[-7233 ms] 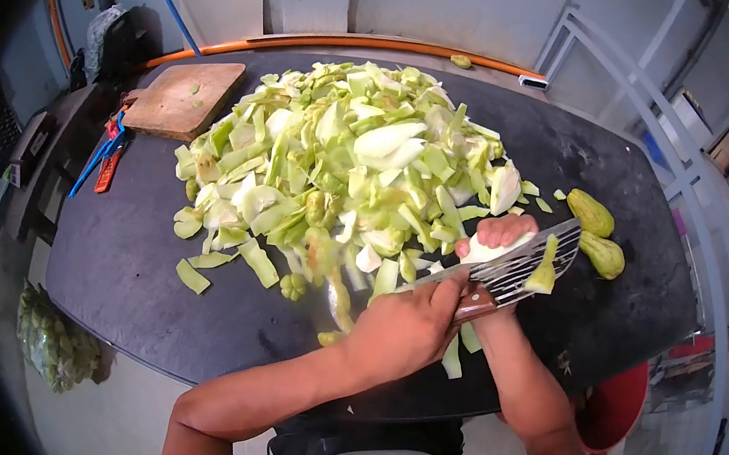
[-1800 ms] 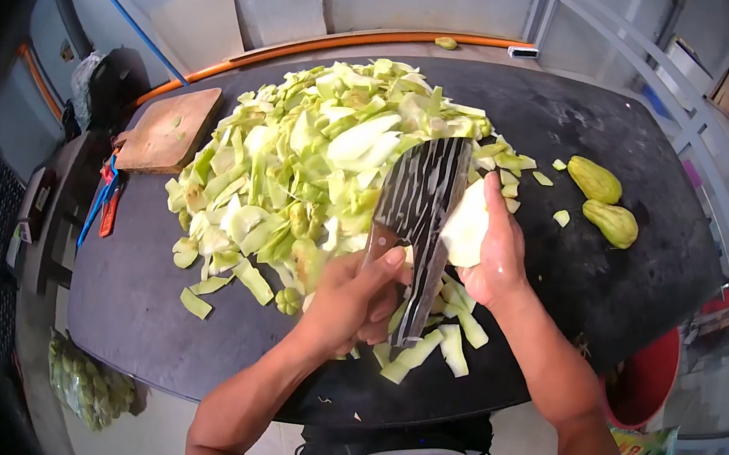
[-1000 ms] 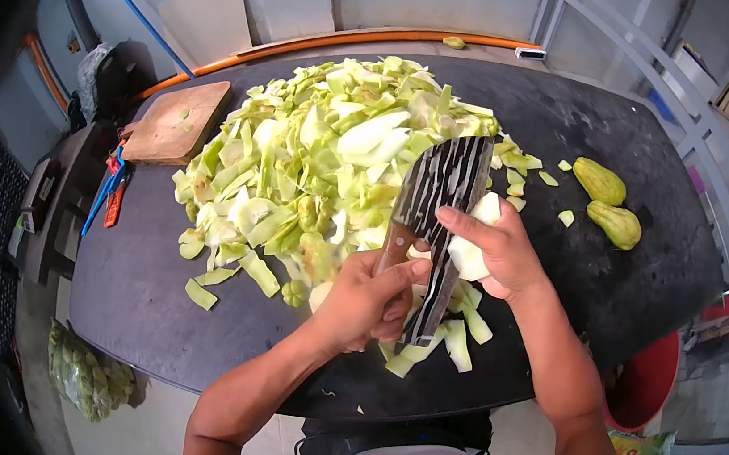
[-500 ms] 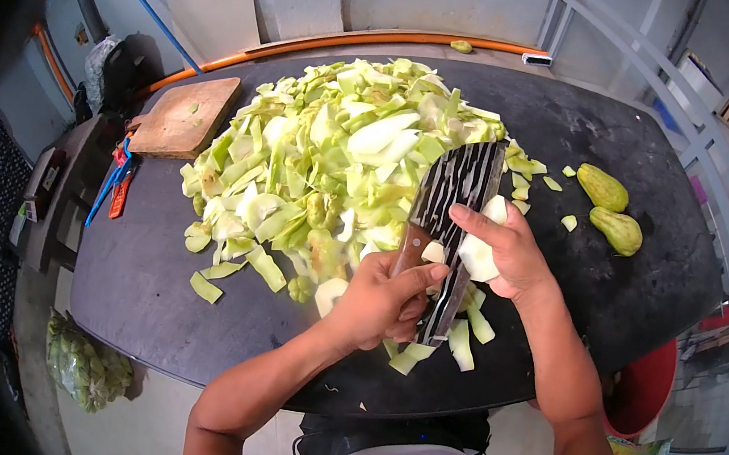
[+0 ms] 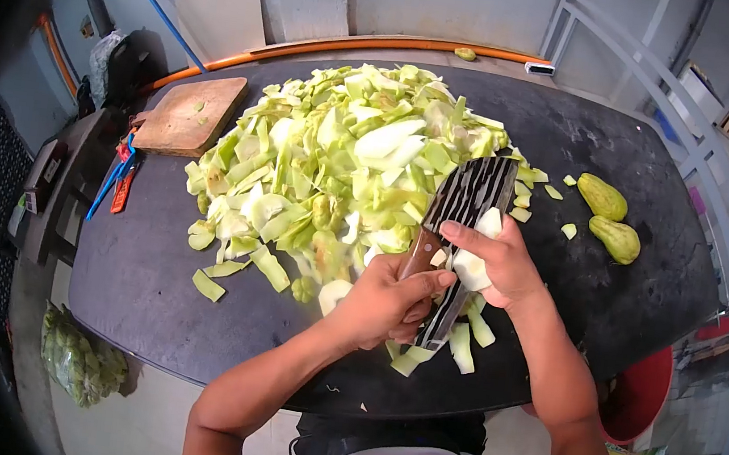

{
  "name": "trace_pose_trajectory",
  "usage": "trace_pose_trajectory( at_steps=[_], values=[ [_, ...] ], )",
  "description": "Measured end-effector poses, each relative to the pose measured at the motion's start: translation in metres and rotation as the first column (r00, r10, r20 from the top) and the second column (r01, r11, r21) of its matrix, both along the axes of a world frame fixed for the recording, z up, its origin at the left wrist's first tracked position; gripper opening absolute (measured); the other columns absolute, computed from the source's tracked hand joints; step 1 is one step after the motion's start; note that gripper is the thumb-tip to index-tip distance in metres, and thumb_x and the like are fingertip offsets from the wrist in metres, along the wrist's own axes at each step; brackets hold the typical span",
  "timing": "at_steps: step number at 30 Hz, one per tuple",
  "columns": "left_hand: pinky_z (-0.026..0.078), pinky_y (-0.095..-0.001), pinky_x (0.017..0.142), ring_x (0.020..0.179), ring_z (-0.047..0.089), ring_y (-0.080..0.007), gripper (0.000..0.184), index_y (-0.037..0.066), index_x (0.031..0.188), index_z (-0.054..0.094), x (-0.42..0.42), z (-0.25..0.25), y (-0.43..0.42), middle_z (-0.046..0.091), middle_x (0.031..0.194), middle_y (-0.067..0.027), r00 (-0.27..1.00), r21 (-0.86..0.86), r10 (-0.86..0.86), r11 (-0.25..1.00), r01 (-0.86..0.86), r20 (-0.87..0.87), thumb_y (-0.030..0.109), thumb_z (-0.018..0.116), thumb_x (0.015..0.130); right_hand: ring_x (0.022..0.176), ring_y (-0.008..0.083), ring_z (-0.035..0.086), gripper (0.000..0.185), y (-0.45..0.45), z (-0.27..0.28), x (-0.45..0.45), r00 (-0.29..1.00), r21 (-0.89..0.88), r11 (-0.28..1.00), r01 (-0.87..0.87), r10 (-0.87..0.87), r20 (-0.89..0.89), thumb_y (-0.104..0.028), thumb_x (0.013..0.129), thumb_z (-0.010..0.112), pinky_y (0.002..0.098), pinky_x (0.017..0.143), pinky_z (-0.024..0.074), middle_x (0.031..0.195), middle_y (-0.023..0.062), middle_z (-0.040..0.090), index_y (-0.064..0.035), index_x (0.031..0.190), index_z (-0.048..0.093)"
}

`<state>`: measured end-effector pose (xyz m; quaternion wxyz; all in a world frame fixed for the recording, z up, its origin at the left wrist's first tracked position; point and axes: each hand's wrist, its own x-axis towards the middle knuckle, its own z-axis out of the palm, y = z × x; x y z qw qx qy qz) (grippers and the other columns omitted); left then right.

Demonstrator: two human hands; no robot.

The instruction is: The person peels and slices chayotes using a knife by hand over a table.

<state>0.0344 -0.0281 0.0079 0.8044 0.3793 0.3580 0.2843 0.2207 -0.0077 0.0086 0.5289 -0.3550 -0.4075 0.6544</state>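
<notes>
In the middle of the head view, my left hand [image 5: 387, 302] is closed around a broad knife [image 5: 476, 191] with a brown riveted wooden handle and a dark-and-silver striped blade. The blade is tilted, its upper end leaning right. My right hand [image 5: 508, 266] grips a pale peeled chayote piece [image 5: 470, 271] against the blade's right side, thumb lying on the blade. A small pale bit shows near my left thumb. Just beyond the hands rises a large heap of green peelings and cut pieces [image 5: 319, 155]. Several strips [image 5: 461, 346] lie beneath the knife.
Two whole chayotes [image 5: 603, 198] lie at the right of the dark table [image 5: 159, 294], near small scraps. A wooden chopping board [image 5: 190, 115] and a blue-and-red tool [image 5: 118, 177] are at left. On the floor are a plastic bag of greens [image 5: 82, 355] and a red bin [image 5: 644, 394].
The blade's upper end has shifted slightly right and down. My right hand and the chayote piece have shifted slightly, still against the blade. The whole view has moved slightly.
</notes>
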Motion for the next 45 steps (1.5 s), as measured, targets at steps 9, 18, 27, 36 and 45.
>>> trace_pose_trajectory(
  at_steps=[9, 18, 27, 36, 45],
  values=[
    [0.042, -0.0279, 0.043, 0.045, 0.052, -0.0133, 0.022, -0.001, 0.100, 0.062, -0.013, 0.009, 0.014, 0.056, 0.061, -0.0050, 0.865, 0.421, 0.498, 0.773, -0.475, 0.062, 0.020, 0.066, 0.097, 0.087, 0.0172, 0.063, 0.042, 0.012, -0.016, 0.004, 0.892, -0.181, 0.979, 0.098, -0.167, -0.420, -0.049, 0.101, 0.057, 0.0480, 0.069, 0.0546, 0.094, 0.0014, 0.065, -0.0100, 0.114, 0.064],
    [0.057, -0.0390, 0.061, 0.075, 0.070, -0.0314, 0.055, -0.002, 0.133, 0.052, 0.012, -0.020, -0.025, 0.067, 0.094, -0.0167, 0.813, 0.928, 0.461, 0.074, 0.365, -0.356, 0.018, 0.073, 0.086, 0.074, 0.0204, 0.052, 0.084, 0.016, -0.047, 0.012, 0.664, 0.117, 0.959, 0.257, -0.088, -0.743, -0.085, 0.091, 0.028, 0.0472, 0.059, 0.0521, 0.072, 0.0053, 0.050, -0.0065, 0.091, 0.057],
    [0.056, -0.0363, 0.060, 0.073, 0.069, -0.0282, 0.059, -0.006, 0.133, 0.052, 0.012, -0.020, -0.028, 0.066, 0.093, -0.0162, 0.788, 0.901, 0.482, 0.006, 0.434, -0.383, 0.020, 0.074, 0.085, 0.080, 0.0237, 0.053, 0.093, 0.022, -0.053, 0.023, 0.713, 0.356, 0.906, 0.227, 0.094, -0.695, -0.085, 0.091, 0.024, 0.0495, 0.064, 0.0513, 0.072, 0.0094, 0.052, 0.0013, 0.089, 0.059],
    [0.055, -0.0369, 0.059, 0.069, 0.069, -0.0296, 0.052, -0.006, 0.129, 0.055, 0.013, -0.021, -0.026, 0.066, 0.088, -0.0160, 0.785, 0.910, 0.494, 0.032, 0.413, -0.373, 0.019, 0.072, 0.087, 0.077, 0.0230, 0.052, 0.085, 0.016, -0.047, 0.013, 0.715, 0.340, 0.895, 0.290, 0.034, -0.698, -0.078, 0.096, 0.026, 0.0472, 0.063, 0.0537, 0.073, 0.0082, 0.050, 0.0010, 0.093, 0.056],
    [0.056, -0.0423, 0.060, 0.074, 0.070, -0.0318, 0.055, -0.002, 0.130, 0.051, 0.021, -0.029, -0.026, 0.066, 0.088, -0.0151, 0.758, 0.911, 0.527, 0.084, 0.405, -0.385, 0.016, 0.075, 0.083, 0.081, 0.0198, 0.047, 0.068, 0.007, -0.045, 0.002, 0.760, 0.251, 0.884, 0.395, -0.160, -0.630, -0.069, 0.103, 0.027, 0.0442, 0.064, 0.0520, 0.077, 0.0030, 0.046, -0.0077, 0.093, 0.054]
  ],
)
